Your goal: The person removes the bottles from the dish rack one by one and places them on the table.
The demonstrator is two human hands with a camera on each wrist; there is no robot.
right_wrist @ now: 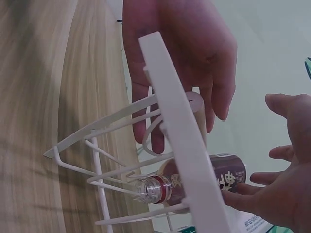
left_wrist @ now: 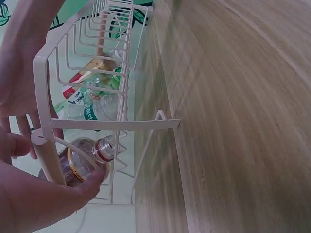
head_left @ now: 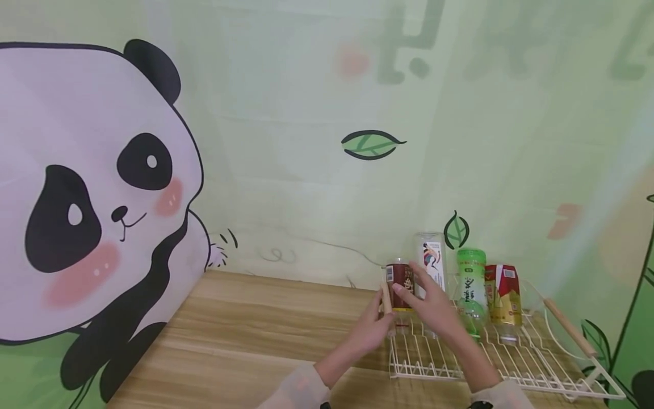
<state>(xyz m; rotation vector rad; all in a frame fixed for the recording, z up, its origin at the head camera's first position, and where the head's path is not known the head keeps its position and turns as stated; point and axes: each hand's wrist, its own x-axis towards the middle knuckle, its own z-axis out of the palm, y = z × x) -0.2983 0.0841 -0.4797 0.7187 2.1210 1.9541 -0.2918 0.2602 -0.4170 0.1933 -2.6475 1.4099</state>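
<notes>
A clear bottle with a dark brown label [head_left: 402, 287] stands neck down at the left end of a white wire rack [head_left: 429, 372]. My right hand [head_left: 434, 304] reaches to it from the right. Its extended fingertips meet the label in the right wrist view, the thumb apart. My left hand [head_left: 367, 328] is at the rack's left end, beside the wooden handle [right_wrist: 197, 114]. Its fingers look mostly straight in the right wrist view, and its thumb [left_wrist: 92, 187] lies near the bottle's neck in the left wrist view. Whether it touches the bottle, I cannot tell.
More upturned bottles share the rack: a clear one with a white label [head_left: 432, 264], a green one [head_left: 471, 287] and a red-and-gold one [head_left: 504, 295]. Another wooden handle [head_left: 569, 326] is at the right end. A wood-grain table [head_left: 265, 324] lies below, before a panda-printed backdrop [head_left: 286, 170].
</notes>
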